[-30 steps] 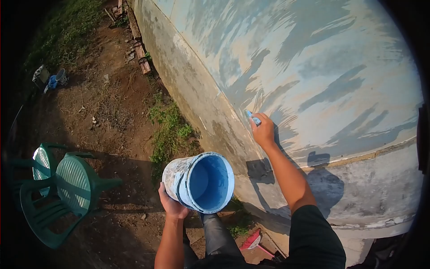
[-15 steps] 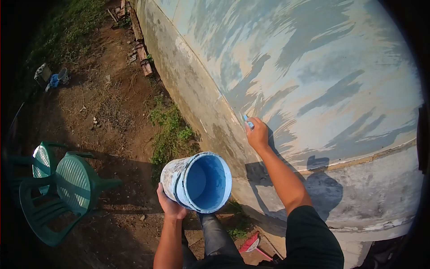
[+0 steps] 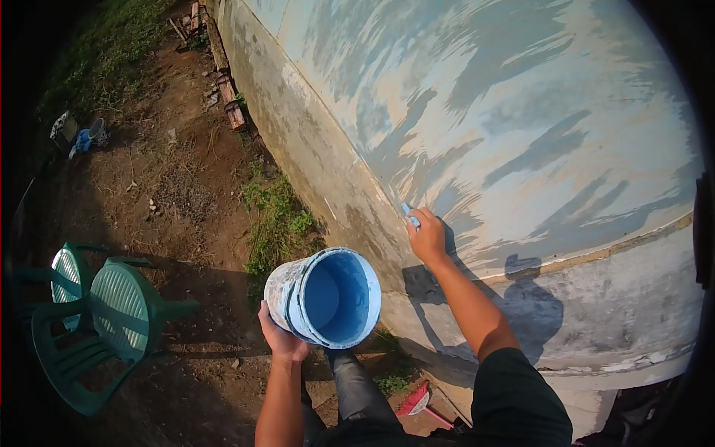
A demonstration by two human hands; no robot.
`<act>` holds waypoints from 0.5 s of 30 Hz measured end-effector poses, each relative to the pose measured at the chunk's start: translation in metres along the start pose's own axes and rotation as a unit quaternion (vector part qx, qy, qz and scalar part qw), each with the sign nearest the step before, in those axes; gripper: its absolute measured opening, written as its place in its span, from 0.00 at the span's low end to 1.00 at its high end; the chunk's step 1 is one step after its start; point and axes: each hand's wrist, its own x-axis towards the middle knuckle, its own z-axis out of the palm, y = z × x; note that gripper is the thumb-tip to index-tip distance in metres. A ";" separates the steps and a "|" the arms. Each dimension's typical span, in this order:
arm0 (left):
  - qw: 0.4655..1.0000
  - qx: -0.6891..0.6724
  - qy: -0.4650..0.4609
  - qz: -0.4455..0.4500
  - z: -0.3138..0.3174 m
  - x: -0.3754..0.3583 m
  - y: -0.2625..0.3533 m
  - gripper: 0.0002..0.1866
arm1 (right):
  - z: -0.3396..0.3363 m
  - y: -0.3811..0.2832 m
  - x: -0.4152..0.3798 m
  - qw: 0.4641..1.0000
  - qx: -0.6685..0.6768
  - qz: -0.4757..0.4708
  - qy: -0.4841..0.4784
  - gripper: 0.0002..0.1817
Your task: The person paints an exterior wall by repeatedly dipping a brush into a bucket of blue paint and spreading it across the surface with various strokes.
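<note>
By the wall [image 3: 521, 141], the right hand [image 3: 427, 235] pinches a tool [image 3: 410, 215], the left hand [image 3: 284, 337] clasping a bucket [image 3: 286, 289], seemingly for support.

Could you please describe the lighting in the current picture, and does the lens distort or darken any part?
Head view: hard sunlight casts the person's shadow mostly on the rough grey lower wall; head view: that wall's lower edge looks bowed, and the corners are black; head view: the slim blue tool in the right hand is too small to identify.

Right grip [image 3: 427, 236] has moved — nearer the bucket [image 3: 284, 289].
</note>
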 end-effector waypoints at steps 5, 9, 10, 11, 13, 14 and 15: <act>1.000 0.012 -0.013 -0.012 0.003 -0.006 0.003 0.40 | -0.081 -0.028 0.032 0.989 -0.039 -0.058 0.128 0.06; 0.999 0.008 -0.030 -0.007 0.015 -0.007 0.002 0.40 | -0.149 -0.072 0.059 0.931 -0.122 -0.148 0.311 0.05; 0.999 0.005 -0.033 -0.008 0.018 -0.009 0.001 0.40 | -0.146 -0.073 0.056 0.930 -0.123 -0.148 0.312 0.05; 0.999 0.006 -0.031 -0.010 0.018 -0.008 0.000 0.40 | -0.136 -0.073 0.047 0.955 -0.081 -0.106 0.266 0.07; 0.999 0.010 -0.028 -0.014 0.017 -0.007 -0.003 0.40 | -0.099 -0.058 0.021 0.982 -0.019 -0.055 0.181 0.08; 0.999 0.010 -0.027 -0.016 0.019 -0.007 -0.004 0.40 | -0.074 -0.046 0.002 0.992 -0.013 -0.019 0.123 0.08; 0.999 0.008 -0.026 -0.019 0.022 -0.008 -0.003 0.40 | -0.054 -0.032 -0.015 0.998 -0.007 0.018 0.066 0.08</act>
